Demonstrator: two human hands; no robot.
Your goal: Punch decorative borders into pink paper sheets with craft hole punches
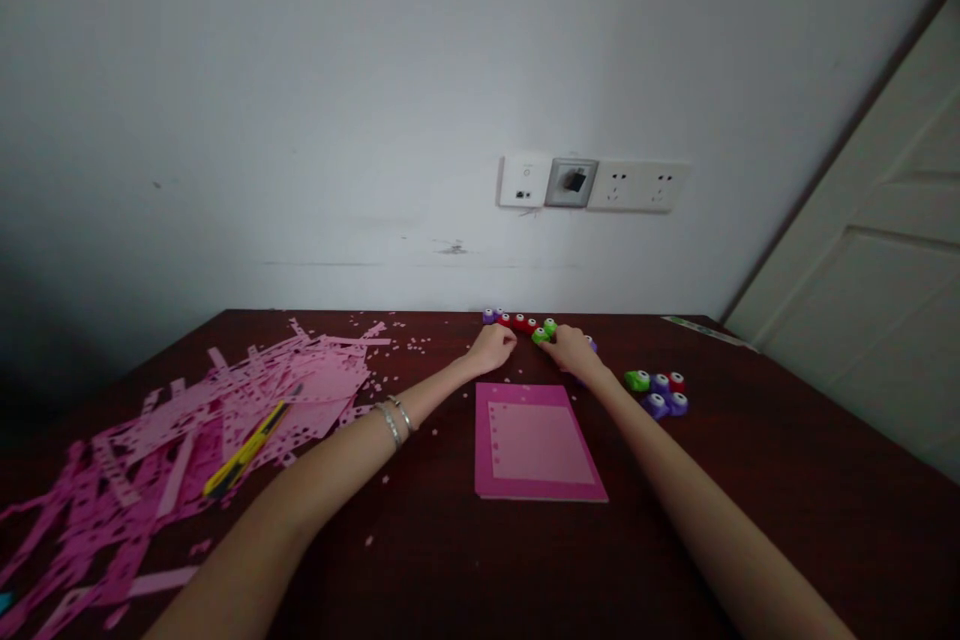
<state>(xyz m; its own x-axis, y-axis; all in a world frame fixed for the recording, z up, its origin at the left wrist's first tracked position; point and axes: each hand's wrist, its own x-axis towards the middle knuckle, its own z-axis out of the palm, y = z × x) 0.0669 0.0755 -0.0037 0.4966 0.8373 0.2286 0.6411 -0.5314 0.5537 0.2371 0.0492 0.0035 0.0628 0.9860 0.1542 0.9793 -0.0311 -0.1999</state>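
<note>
My right hand reaches to the far side of the dark table, its fingers closed at a small green craft punch with a white round top. Another green punch stands just behind. My left hand is curled beside it, fingers bent in; whether anything is inside is hidden. Past the left hand stand red punches and a purple punch in a row. Part of a purple punch shows behind the right hand. Between my forearms lies a magenta sheet with a lighter pink sheet on top.
Left is a heap of punched pink paper strips with a yellow and black cutter knife on it. More green, purple and red punches cluster at right. A ruler-like strip lies at the far right. The wall rises behind.
</note>
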